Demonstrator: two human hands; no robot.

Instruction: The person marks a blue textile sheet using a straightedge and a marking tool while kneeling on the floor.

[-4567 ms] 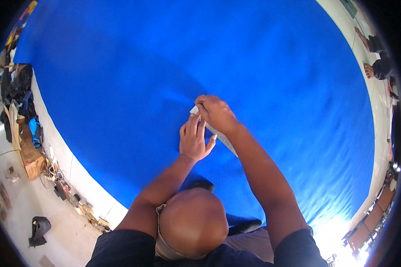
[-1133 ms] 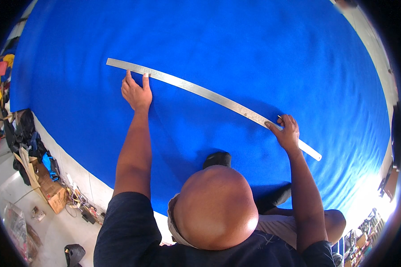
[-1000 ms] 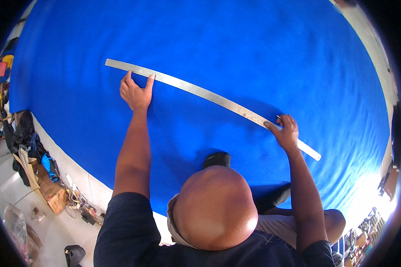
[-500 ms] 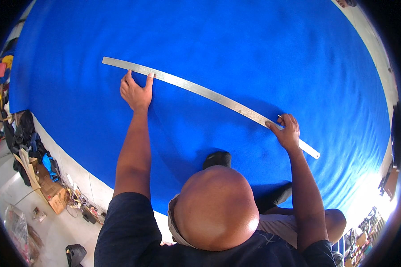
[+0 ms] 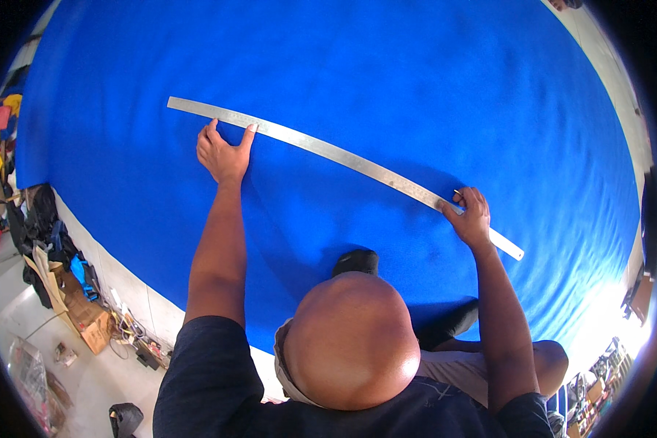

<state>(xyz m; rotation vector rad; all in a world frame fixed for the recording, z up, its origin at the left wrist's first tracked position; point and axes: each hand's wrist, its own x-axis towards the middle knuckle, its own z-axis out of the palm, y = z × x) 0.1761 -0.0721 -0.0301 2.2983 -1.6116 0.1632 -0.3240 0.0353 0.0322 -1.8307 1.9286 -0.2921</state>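
"Ruler (image 5: 328, 150): where do we see it?"

"It lies slantwise on the blue cloth (image 5: 372, 80), its left end farther from us. Both our hands are at it, well apart."

"How do the hands stand?"

"Our left hand (image 5: 225, 155) is spread, thumb and 1 finger at the near edge, not gripping. Our right hand (image 5: 474, 217) is laid across near the other end, thumb on the metal, its curled fingers closed around a thin pale stick (image 5: 457, 193), perhaps a pen."

"Which step are we on?"

"We judge it to be setting the ruler straight and steadying it. Moving on would call for even pressure at both ends, since the cloth could slip or bunch."

"What else is around us, and in the way?"

"Ripples crease the cloth on the right. Our 2 dark socks (image 5: 358, 261) rest nearer us, apart from the ruler. Off the cloth at left sit a cardboard box (image 5: 95, 325) and tangled cables."
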